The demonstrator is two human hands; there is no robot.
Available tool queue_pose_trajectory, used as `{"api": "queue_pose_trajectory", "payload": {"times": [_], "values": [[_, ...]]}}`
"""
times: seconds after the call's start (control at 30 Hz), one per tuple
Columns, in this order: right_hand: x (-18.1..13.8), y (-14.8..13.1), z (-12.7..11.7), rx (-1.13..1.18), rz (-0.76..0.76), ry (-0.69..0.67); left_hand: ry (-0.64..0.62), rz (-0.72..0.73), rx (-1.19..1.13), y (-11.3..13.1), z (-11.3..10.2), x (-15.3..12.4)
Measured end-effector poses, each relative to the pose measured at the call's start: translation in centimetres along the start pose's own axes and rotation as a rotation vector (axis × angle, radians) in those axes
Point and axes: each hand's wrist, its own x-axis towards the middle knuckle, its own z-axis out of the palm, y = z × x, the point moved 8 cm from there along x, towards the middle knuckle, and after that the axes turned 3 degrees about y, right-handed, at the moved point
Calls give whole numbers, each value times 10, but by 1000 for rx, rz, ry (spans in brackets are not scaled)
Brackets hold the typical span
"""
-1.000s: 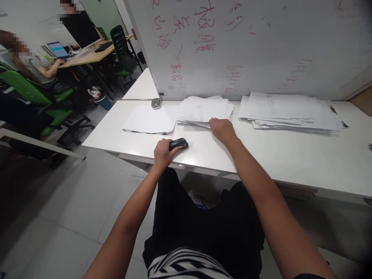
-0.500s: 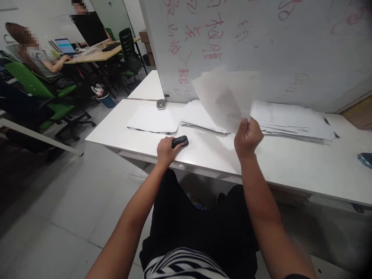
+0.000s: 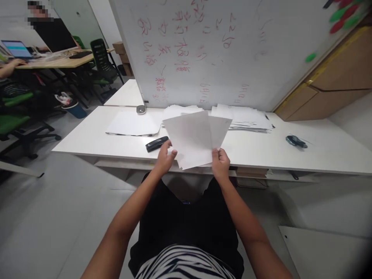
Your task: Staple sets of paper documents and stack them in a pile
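Observation:
A few white paper sheets (image 3: pixel 193 135), fanned apart at the top, are pinched near their lower right corner by my right hand (image 3: pixel 221 162). My left hand (image 3: pixel 165 159) is at the left edge of these sheets, thumb and fingers apart, gripping nothing that I can see. Just beyond it a black stapler (image 3: pixel 157 144) lies on the white desk (image 3: pixel 252 151). Behind the held sheets are two paper stacks, one in the middle (image 3: pixel 183 109) and one to the right (image 3: pixel 247 118). A flatter paper pile (image 3: pixel 133 123) lies to the left.
A computer mouse (image 3: pixel 141 109) sits behind the left pile. At the right is a dark blue handheld item (image 3: pixel 295 142). A whiteboard (image 3: pixel 232 66) rises along the desk's back, with cardboard boxes (image 3: pixel 328 93) beside it. Other people sit at a desk (image 3: pixel 64 62) far left.
My left hand has let go of the stapler and moved to the sheets' left edge. My right hand has brought the sheets down and closer. The view has turned right.

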Motion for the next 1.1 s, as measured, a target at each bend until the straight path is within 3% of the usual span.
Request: {"api": "queue_pose_trajectory", "payload": {"times": [0.1,0.17,0.4,0.53,0.63,0.73,0.87,0.97,1.1], "values": [[4,-14,7,14,-38,-153,-86,-145,-274,20,27,2],[10,-24,8,52,-77,-206,-90,-148,-287,33,32,10],[27,-44,7,27,-125,-237,7,-148,-172,39,15,40],[31,-41,9,51,-145,-172,22,-70,-112,45,13,45],[33,-24,15,41,-98,-114,-13,-59,-93,39,22,41],[28,-9,26,-46,-55,-144,-27,-151,-151,17,32,32],[20,-24,26,-115,-219,-190,51,-145,-184,1,28,26],[13,-39,22,-124,-296,-228,19,-152,-187,-1,30,28],[13,-29,19,-86,-141,-162,-45,-183,-125,6,38,26]]}}
